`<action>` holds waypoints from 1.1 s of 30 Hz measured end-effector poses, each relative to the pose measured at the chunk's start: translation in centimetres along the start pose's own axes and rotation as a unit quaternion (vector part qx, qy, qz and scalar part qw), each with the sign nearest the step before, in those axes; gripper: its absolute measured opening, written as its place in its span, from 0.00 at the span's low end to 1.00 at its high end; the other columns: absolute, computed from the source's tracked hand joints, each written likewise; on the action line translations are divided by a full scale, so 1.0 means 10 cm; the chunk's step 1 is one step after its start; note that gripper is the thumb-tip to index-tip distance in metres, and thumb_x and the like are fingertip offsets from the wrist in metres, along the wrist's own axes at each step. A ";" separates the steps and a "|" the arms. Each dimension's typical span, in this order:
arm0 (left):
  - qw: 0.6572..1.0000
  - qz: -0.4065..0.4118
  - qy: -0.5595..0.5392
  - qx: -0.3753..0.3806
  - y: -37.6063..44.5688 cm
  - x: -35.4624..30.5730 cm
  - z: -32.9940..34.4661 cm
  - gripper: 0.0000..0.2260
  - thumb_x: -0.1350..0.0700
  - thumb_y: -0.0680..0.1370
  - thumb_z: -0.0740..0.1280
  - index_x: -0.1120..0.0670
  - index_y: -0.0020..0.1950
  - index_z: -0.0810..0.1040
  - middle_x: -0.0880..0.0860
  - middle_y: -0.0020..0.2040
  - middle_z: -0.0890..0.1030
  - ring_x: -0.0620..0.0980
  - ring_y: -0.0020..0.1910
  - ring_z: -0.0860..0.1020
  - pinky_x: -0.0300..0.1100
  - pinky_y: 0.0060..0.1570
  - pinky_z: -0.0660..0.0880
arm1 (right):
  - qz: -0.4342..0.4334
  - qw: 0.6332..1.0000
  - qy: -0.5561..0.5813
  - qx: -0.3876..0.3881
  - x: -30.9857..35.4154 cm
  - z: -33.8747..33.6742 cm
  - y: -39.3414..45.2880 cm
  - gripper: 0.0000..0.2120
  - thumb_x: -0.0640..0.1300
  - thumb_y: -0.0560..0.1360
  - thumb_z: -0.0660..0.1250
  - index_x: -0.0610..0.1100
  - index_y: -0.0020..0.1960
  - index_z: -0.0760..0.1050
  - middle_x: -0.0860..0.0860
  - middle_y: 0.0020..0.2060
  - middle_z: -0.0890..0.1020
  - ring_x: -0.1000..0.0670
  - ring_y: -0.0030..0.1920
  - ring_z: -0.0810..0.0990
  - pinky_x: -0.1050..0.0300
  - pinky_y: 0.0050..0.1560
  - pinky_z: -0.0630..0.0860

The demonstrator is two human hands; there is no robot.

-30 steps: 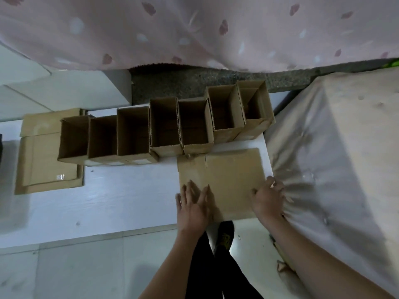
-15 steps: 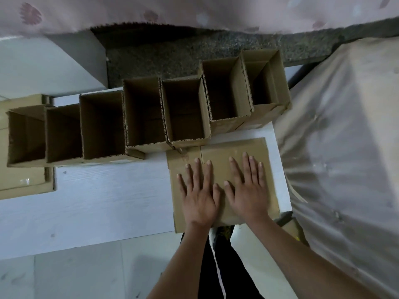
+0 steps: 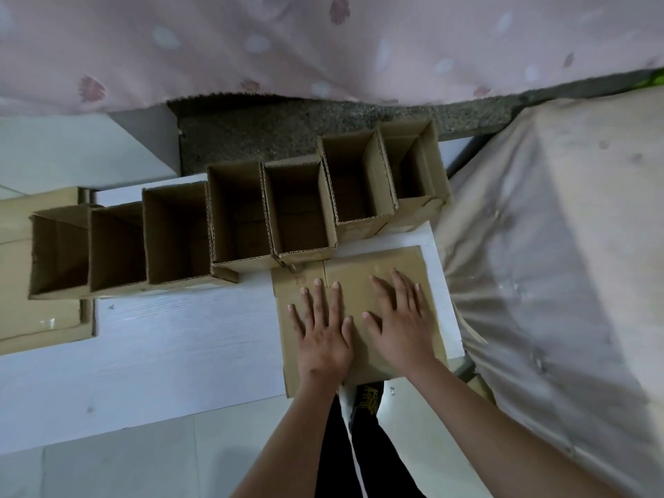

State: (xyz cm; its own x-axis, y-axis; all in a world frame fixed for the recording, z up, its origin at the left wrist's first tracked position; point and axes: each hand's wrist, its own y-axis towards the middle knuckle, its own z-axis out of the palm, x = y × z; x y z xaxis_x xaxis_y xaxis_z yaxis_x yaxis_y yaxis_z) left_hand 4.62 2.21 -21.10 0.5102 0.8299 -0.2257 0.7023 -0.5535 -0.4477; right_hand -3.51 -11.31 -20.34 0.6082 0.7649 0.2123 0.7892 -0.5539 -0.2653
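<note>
Flat carton [image 3: 359,262], long axis crosswise; left hand [image 3: 323,339], right hand [image 3: 402,328] atop.

I am reading no legible text anywhere: a faint reddish mark [image 3: 300,280] on the flat brown cardboard sheet [image 3: 363,267] and a yellow print [image 3: 367,392] on the black shoe [image 3: 364,407] are showing too blurred.

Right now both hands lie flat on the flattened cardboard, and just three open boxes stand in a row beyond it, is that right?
Not quite. The head view shows seven open boxes in that row, not three. The rest holds: the left hand and the right hand both lie flat on the flattened cardboard.
</note>
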 end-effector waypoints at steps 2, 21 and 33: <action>1.000 -0.005 0.006 0.017 0.01 -0.01 -0.04 0.30 0.40 0.84 0.40 0.48 0.77 0.25 0.54 0.78 0.26 0.58 0.76 0.26 0.62 0.75 0.32 | 0.078 0.995 0.064 -0.012 -0.02 -0.11 0.00 0.34 0.54 0.76 0.63 0.47 0.78 0.57 0.44 0.78 0.56 0.42 0.77 0.56 0.43 0.77 0.57; 0.987 -0.020 -0.081 0.141 -0.38 0.02 -0.45 0.47 0.31 0.78 0.59 0.47 0.78 0.27 0.54 0.78 0.27 0.59 0.78 0.31 0.61 0.78 0.40 | 0.321 0.834 0.433 0.121 -0.20 -0.99 0.14 0.10 0.40 0.75 0.73 0.46 0.55 0.79 0.47 0.52 0.84 0.44 0.50 0.82 0.49 0.53 0.81; 0.899 -0.248 -0.356 0.059 -1.29 -0.36 -0.68 0.48 0.35 0.77 0.65 0.49 0.81 0.33 0.57 0.81 0.37 0.61 0.81 0.44 0.58 0.78 0.48 | 0.157 0.853 0.490 0.085 0.01 -1.72 -0.60 0.09 0.48 0.74 0.73 0.62 0.49 0.78 0.64 0.43 0.84 0.58 0.44 0.83 0.58 0.40 0.80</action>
State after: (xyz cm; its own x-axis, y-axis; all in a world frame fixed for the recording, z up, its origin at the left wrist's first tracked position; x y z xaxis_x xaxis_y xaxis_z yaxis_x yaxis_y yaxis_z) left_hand -2.88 5.83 -8.61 -0.3285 0.8302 -0.4504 0.6763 -0.1261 -0.7258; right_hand -6.69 -13.61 -2.54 0.6332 -0.1006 0.7674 0.6003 -0.5620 -0.5690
